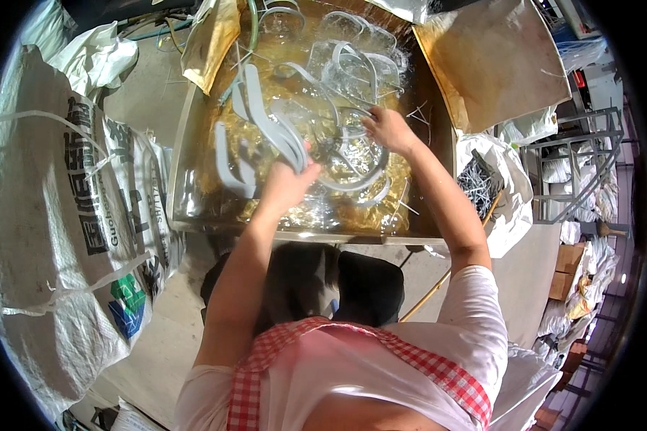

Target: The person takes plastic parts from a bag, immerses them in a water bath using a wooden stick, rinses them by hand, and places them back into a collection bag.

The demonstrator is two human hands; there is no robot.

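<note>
A wide metal tub (316,236) of yellowish, rippling water is in front of me. My left hand (289,181) is closed round the lower ends of several curved grey plastic strips (261,111), which fan up and to the left over the water. My right hand (391,132) is at the right of the tub with its fingers closed on a looped grey plastic strip (382,159); its fingertips are partly hidden. More looped strips (356,59) lie in the splashing water at the back. A separate bent grey strip (223,159) is at the tub's left.
Large white woven sacks (57,215) stand at the left. To the right, an open white bag (510,223) holds thin grey scraps (476,185), near a wooden stick (428,293). A stained board (492,57) leans at the back right. A metal rack (575,161) is farther right.
</note>
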